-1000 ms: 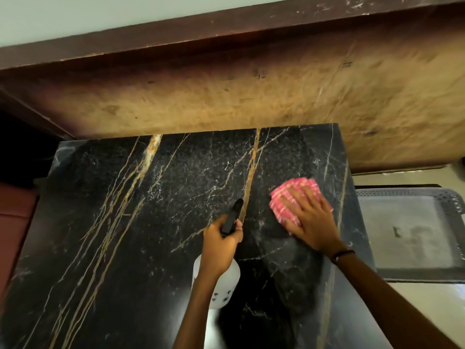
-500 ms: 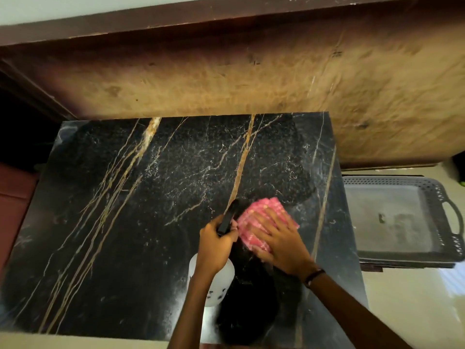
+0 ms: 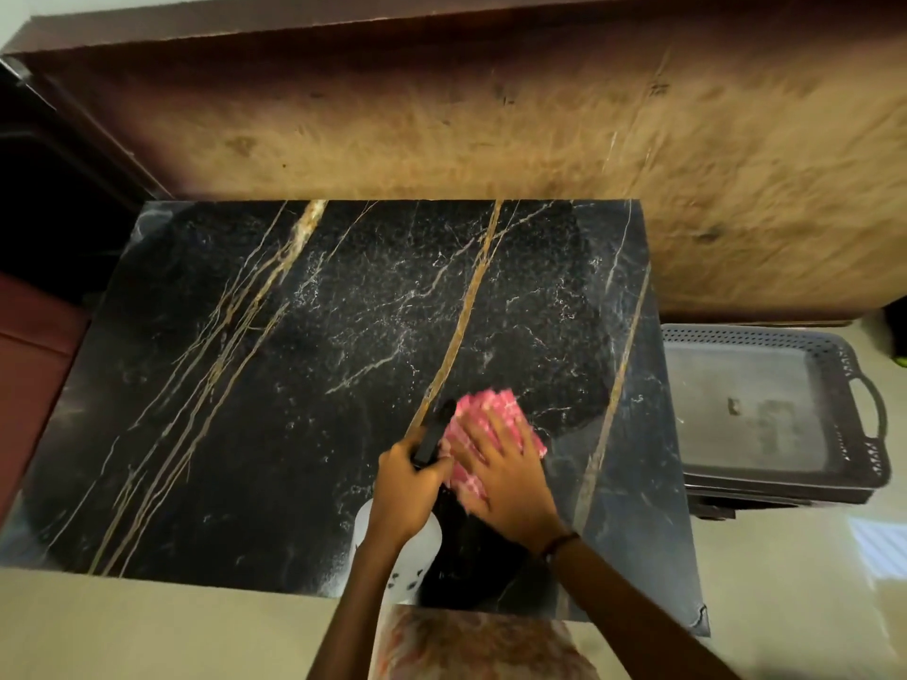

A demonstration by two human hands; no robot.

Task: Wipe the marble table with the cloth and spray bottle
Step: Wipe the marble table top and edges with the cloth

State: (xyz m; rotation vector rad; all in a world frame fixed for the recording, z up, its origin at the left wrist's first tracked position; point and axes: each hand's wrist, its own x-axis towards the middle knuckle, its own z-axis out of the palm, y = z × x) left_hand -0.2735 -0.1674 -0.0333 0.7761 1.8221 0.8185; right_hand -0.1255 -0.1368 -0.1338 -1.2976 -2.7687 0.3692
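Observation:
The black marble table [image 3: 275, 395] with gold and white veins fills the middle of the view, its far half speckled with fine droplets. My right hand [image 3: 510, 478] lies flat with fingers spread on a pink checked cloth [image 3: 491, 409], pressing it to the marble near the front right. Just left of it, my left hand [image 3: 410, 488] grips a white spray bottle [image 3: 414, 557] with a black nozzle [image 3: 434, 434] pointing away from me. The two hands touch side by side. Most of the bottle's body is hidden under my left wrist.
A worn brown wooden board [image 3: 540, 130] stands along the table's far edge. A dark perforated plastic tray [image 3: 765, 409] with handles sits on the floor to the right. A reddish seat [image 3: 29, 365] lies at the left. Pale floor tiles [image 3: 147, 625] run along the front.
My right hand has slid the cloth leftward and toward me, from the right edge up against the spray bottle. The view has pulled back, showing the table's front edge.

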